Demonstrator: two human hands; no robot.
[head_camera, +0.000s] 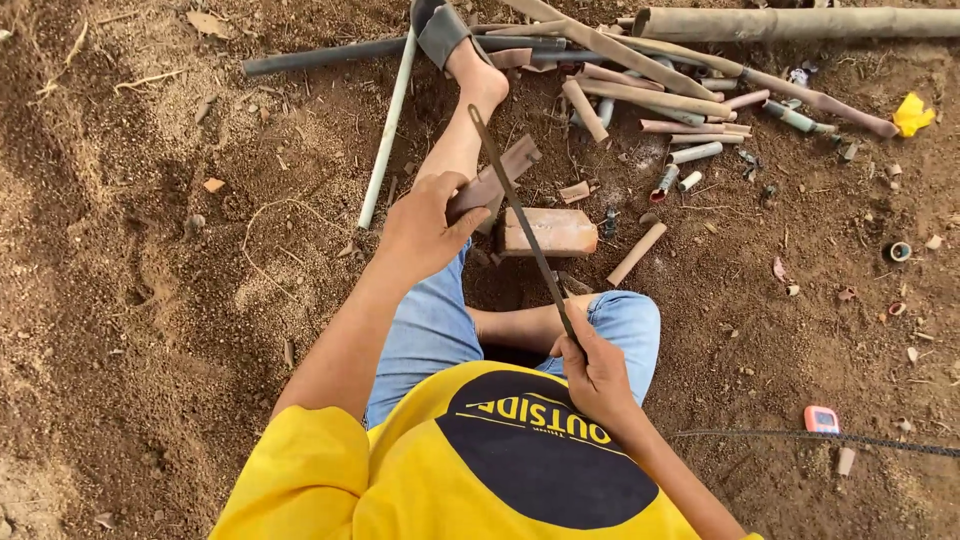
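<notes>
- We see our left hand (425, 225) clenched around one end of a short brownish pipe piece (497, 178), pressing it down over our outstretched leg (462, 140).
- Our right hand (592, 370) is closed on the near end of a thin dark blade (520, 215), close to our bent knee (625, 315).
- The blade lies across the piece, touching it just beyond our left hand's fingers.
- We judge the cut to be under way, not finished: the piece looks whole, with no part dropped off. How deep the blade has gone we cannot tell; the contact spot is too small to read.
- Short cut lengths lie scattered on the ground (150, 250) beyond a brick (548, 230), among longer tubes (650, 95), so we take it that some pieces of this kind are already done; several long tubes lie uncut.
- The piece's long axis runs from lower left to upper right in the view, its free end pointing away from us toward the tube heap and its held end hidden in our left hand.
- It looks to lie nearly flat, a little raised at the far end.
- The blade's long axis runs from our right hand up and to the left, its tip pointing toward our foot (480, 75); it crosses the piece at a wide angle.
- A long pale pipe (388, 130) lies on the ground just left of our leg, apart from both hands.
- A small orange gadget (821, 419) sits on the ground well to our right, beside a dark cord.
</notes>
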